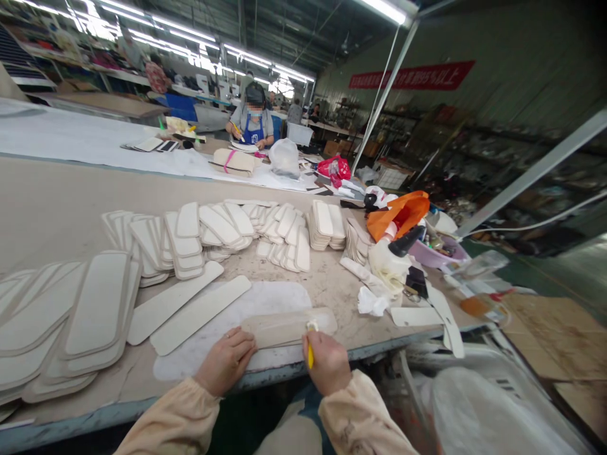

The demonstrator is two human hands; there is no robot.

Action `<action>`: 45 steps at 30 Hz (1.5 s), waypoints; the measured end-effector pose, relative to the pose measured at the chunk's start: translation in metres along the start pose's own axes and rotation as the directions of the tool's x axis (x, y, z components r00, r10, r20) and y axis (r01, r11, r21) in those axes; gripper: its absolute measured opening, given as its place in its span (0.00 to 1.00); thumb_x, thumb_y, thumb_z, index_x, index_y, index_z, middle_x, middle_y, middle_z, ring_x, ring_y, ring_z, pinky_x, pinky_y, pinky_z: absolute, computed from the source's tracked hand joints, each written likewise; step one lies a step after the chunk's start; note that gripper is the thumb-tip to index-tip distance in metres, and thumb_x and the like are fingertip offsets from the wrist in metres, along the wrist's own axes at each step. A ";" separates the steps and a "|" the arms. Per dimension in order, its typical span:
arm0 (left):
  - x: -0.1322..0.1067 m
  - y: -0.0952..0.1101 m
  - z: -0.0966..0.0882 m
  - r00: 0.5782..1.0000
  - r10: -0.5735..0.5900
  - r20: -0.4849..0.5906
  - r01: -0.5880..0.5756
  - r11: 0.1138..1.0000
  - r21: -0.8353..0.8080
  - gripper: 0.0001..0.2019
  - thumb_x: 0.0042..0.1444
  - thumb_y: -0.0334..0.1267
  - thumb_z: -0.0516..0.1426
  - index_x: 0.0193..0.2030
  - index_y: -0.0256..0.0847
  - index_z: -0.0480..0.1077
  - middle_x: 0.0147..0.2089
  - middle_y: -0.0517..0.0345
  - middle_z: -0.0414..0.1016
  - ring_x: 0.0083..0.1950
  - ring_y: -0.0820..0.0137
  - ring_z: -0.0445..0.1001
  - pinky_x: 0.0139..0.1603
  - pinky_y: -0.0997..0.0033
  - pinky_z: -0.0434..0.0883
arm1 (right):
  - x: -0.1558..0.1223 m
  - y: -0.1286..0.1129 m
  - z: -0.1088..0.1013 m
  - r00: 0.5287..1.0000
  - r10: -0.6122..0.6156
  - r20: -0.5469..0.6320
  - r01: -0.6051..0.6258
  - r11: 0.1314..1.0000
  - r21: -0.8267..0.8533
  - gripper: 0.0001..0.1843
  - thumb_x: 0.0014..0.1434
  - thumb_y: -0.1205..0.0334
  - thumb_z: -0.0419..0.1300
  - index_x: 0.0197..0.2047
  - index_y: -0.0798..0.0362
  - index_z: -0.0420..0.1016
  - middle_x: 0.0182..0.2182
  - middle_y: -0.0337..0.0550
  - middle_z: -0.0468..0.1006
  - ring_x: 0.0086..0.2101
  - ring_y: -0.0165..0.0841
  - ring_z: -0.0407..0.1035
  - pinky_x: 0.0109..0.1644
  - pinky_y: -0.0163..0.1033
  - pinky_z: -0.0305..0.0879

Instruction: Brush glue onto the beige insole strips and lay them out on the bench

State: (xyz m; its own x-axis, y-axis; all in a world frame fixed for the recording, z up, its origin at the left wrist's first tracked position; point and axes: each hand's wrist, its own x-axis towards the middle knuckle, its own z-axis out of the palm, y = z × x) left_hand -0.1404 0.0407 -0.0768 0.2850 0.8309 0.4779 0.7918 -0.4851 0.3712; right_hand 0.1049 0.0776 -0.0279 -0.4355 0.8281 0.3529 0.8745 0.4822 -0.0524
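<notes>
A long beige strip (284, 327) with rounded ends lies on a white sheet (265, 303) at the near edge of the table. My left hand (226, 360) is closed, its fingers pressing on the strip's left end. My right hand (328, 361) is wrapped round a small brush with a yellow handle (310, 354), whose pale bristle tip rests on the strip's right part. Two more pale strips (190, 311) lie just left of it on the table.
Stacks and fans of similar padded strips (208, 237) cover the table's middle and left. To the right are a white glue bottle with a black nozzle (393, 253), an orange bag (403, 212), crumpled tissue (372, 302) and a pink basin (439, 253). Another person (251, 117) works far behind.
</notes>
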 end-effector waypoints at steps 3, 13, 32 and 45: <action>-0.001 -0.001 0.001 1.000 0.014 -0.017 -0.014 1.000 0.004 0.07 0.59 0.33 0.53 0.37 0.42 0.72 0.38 0.57 0.75 0.40 0.70 0.72 0.52 0.63 0.68 | 0.008 -0.032 -0.002 0.998 -0.059 0.017 0.053 0.967 0.250 0.15 0.63 0.62 0.47 0.28 0.54 0.69 0.23 0.45 0.72 0.26 0.33 0.68 0.29 0.36 0.58; -0.001 0.000 0.000 1.000 -0.031 -0.002 0.031 1.000 -0.001 0.07 0.59 0.34 0.53 0.35 0.41 0.73 0.36 0.56 0.75 0.39 0.70 0.71 0.50 0.64 0.70 | 0.019 -0.009 0.023 0.786 0.399 0.472 -0.588 0.250 0.769 0.19 0.54 0.44 0.53 0.27 0.51 0.66 0.14 0.31 0.62 0.15 0.26 0.57 0.17 0.31 0.56; 0.001 0.002 -0.002 0.999 -0.039 -0.003 0.039 0.998 -0.048 0.08 0.59 0.34 0.53 0.32 0.41 0.73 0.34 0.56 0.75 0.38 0.71 0.72 0.52 0.63 0.70 | 0.023 0.003 0.016 0.812 0.384 0.439 -0.569 0.355 0.742 0.19 0.53 0.43 0.54 0.26 0.51 0.67 0.14 0.31 0.62 0.16 0.27 0.59 0.19 0.31 0.57; 0.002 0.003 -0.002 1.000 -0.025 0.006 0.025 0.999 -0.020 0.09 0.60 0.34 0.52 0.32 0.42 0.72 0.33 0.57 0.74 0.38 0.71 0.72 0.51 0.63 0.70 | 0.034 -0.011 0.020 0.843 0.337 0.420 -0.530 0.382 0.757 0.17 0.55 0.47 0.53 0.26 0.52 0.68 0.15 0.32 0.64 0.17 0.27 0.60 0.19 0.30 0.57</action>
State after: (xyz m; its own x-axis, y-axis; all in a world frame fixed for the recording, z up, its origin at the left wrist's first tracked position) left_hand -0.1389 0.0399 -0.0729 0.2685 0.8445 0.4634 0.7880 -0.4693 0.3986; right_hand 0.0764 0.1060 -0.0337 -0.1618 0.9804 -0.1124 0.4032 -0.0383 -0.9143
